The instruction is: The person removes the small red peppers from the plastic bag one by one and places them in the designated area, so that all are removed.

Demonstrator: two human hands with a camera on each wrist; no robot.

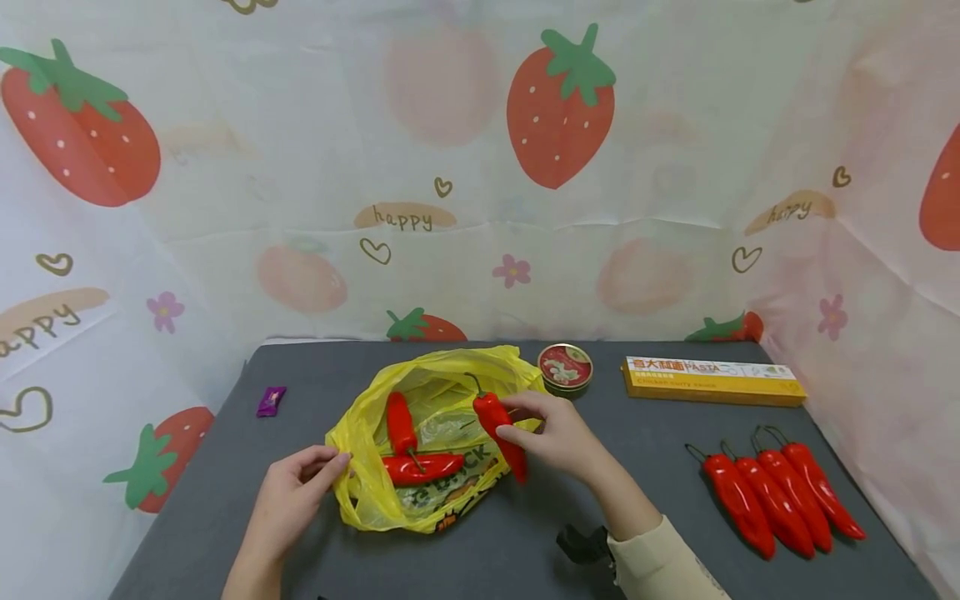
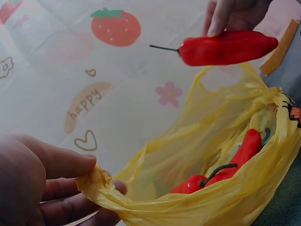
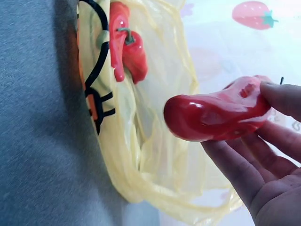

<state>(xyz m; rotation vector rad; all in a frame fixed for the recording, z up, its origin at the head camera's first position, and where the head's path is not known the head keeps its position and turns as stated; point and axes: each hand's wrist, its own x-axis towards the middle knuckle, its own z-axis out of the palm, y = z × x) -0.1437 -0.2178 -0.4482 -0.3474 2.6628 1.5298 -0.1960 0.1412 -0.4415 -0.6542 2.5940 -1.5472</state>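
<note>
A yellow plastic bag (image 1: 360, 500) lies open on the grey table with two red chili peppers (image 1: 423, 469) inside, one crossing the other's stem. My left hand (image 1: 296, 492) pinches the bag's left rim between thumb and fingers, as the left wrist view shows close up at the gathered plastic (image 2: 101, 186). Over the bag's right side, my right hand (image 1: 551, 433) holds another red chili pepper (image 1: 501, 429), its dark stem pointing up and left. In the right wrist view this pepper (image 3: 211, 115) is gripped by thumb and fingers, above the bag's mouth.
Several red peppers (image 1: 780, 496) lie side by side at the right. Behind the bag stands a round tin (image 1: 565, 368), and right of it a yellow pasta box (image 1: 712, 383). A small purple wrapped sweet (image 1: 271, 402) is at the back left. A strawberry-print cloth (image 1: 480, 167) hangs behind.
</note>
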